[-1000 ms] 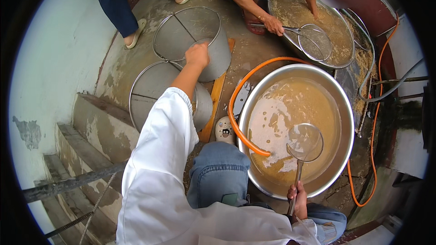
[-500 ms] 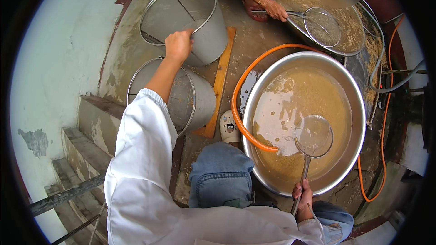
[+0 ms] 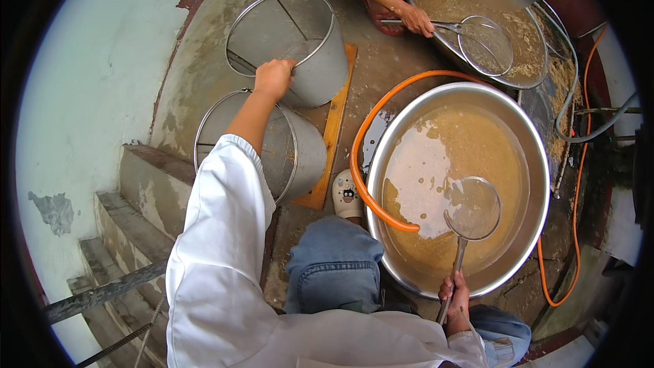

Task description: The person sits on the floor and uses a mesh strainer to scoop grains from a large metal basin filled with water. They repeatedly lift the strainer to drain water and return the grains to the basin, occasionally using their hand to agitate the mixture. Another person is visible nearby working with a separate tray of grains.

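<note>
My left hand (image 3: 274,79) is closed on the near rim of the farther grey bucket (image 3: 319,68), a wide one with a wire rim and a thin handle rod across its mouth. The nearer grey bucket (image 3: 308,157), of the same kind, stands just below my left forearm. Low on the right, my right hand (image 3: 455,294) wraps round the handle of a round mesh skimmer (image 3: 473,208). The skimmer's head lies at the surface of cloudy tan water in a large metal basin (image 3: 539,194). An orange hose (image 3: 360,143) curves over the basin's left rim, its end at the water.
A co-worker's hand (image 3: 414,19) holds another skimmer (image 3: 485,44) over a second basin (image 3: 545,71) of grain-like bits; their other hand dips in. A wooden plank (image 3: 335,123) lies beside the buckets. Concrete steps (image 3: 129,221) and a metal bar (image 3: 102,293) are at left.
My left hand and the farther bucket have shifted slightly right and nearer. Water by the hose end looks calmer. At the top, a bystander's leg has mostly left view. My right hand stays put.
</note>
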Action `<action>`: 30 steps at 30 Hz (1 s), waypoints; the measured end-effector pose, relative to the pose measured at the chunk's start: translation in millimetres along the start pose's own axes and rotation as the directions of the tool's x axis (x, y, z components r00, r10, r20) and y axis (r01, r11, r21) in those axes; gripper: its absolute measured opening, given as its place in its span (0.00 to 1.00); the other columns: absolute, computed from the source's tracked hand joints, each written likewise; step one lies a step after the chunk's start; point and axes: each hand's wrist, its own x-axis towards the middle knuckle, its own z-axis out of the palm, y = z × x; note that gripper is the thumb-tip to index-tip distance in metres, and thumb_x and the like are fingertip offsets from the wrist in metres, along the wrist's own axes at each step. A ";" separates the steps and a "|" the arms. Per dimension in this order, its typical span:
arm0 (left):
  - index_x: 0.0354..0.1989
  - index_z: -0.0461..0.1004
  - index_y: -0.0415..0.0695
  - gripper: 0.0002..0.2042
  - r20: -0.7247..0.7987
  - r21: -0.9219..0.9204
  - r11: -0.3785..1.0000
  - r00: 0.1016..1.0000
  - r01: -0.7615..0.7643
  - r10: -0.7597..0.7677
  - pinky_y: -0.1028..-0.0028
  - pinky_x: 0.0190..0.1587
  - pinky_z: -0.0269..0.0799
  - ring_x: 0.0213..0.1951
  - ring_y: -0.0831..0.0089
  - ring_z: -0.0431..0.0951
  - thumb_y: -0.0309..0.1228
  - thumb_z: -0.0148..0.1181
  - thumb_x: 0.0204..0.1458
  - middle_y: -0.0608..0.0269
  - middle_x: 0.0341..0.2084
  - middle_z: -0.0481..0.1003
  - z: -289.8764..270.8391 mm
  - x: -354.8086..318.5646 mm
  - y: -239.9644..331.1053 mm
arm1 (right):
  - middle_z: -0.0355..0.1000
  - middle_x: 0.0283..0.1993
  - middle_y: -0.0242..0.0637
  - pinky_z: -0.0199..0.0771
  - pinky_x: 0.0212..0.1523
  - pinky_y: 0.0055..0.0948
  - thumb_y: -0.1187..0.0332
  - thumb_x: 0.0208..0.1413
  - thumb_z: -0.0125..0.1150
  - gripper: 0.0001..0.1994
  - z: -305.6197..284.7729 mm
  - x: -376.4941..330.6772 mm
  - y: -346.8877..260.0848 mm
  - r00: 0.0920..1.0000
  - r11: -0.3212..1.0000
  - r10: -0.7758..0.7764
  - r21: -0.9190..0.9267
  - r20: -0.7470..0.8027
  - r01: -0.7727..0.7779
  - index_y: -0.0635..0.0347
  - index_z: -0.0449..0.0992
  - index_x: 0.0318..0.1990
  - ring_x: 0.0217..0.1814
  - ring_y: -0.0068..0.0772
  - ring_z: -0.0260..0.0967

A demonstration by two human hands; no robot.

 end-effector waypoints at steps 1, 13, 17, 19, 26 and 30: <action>0.36 0.75 0.48 0.10 -0.006 0.017 1.000 1.000 -0.003 0.003 0.61 0.35 0.72 0.34 0.55 0.77 0.29 0.62 0.43 0.55 0.29 0.77 0.6 -0.1 -1.6 | 0.59 0.21 0.28 0.55 0.11 0.21 0.62 0.62 0.43 0.03 0.8 -0.3 -0.3 1.000 1.000 -0.001 -0.009 0.004 0.001 0.44 0.59 0.36 0.12 0.19 0.52; 0.56 0.66 0.50 0.26 -0.185 -0.296 0.952 0.974 0.072 -0.131 0.62 0.61 0.52 0.60 0.56 0.59 0.45 0.58 0.49 0.52 0.57 0.62 -46.0 -34.0 -8.6 | 0.62 0.23 0.31 0.59 0.14 0.23 0.65 0.59 0.46 0.02 -14.3 9.1 6.1 1.000 1.000 -0.021 -0.021 0.015 0.021 0.47 0.61 0.38 0.15 0.21 0.56; 0.53 0.67 0.45 0.23 -0.433 -0.420 0.906 0.888 -0.049 -0.153 0.64 0.58 0.57 0.57 0.54 0.63 0.40 0.58 0.49 0.49 0.54 0.65 -101.7 -73.7 -22.0 | 0.62 0.23 0.32 0.60 0.15 0.23 0.70 0.52 0.48 0.06 -10.2 22.7 4.0 0.998 0.999 0.038 0.013 -0.046 -0.037 0.53 0.63 0.38 0.16 0.22 0.55; 0.51 0.69 0.43 0.21 -0.504 -0.508 0.842 0.855 -0.181 -0.120 0.67 0.53 0.62 0.52 0.56 0.68 0.35 0.59 0.49 0.50 0.49 0.69 -136.1 -107.6 6.2 | 0.62 0.23 0.32 0.57 0.13 0.21 0.71 0.50 0.46 0.08 -42.9 41.4 0.2 0.975 0.984 0.137 0.087 0.174 -0.154 0.55 0.64 0.38 0.15 0.21 0.53; 0.46 0.74 0.41 0.14 -0.475 -0.746 0.476 0.873 -0.466 0.110 0.73 0.45 0.68 0.43 0.69 0.75 0.29 0.58 0.49 0.58 0.39 0.75 -226.2 -205.9 176.8 | 0.58 0.18 0.32 0.54 0.06 0.24 0.59 0.62 0.43 0.09 -34.4 31.4 3.3 0.880 0.797 -0.436 -0.535 -0.187 0.281 0.54 0.61 0.41 0.09 0.22 0.52; 0.44 0.74 0.39 0.14 -0.511 -0.689 0.442 0.817 -0.575 0.266 0.74 0.45 0.68 0.41 0.69 0.75 0.29 0.60 0.48 0.57 0.37 0.76 -246.6 -213.4 237.7 | 0.70 0.45 0.57 0.66 0.45 0.46 0.67 0.57 0.50 0.24 -6.6 -9.1 -19.1 0.502 0.139 -0.865 -0.965 -0.009 0.222 0.53 0.55 0.62 0.47 0.60 0.67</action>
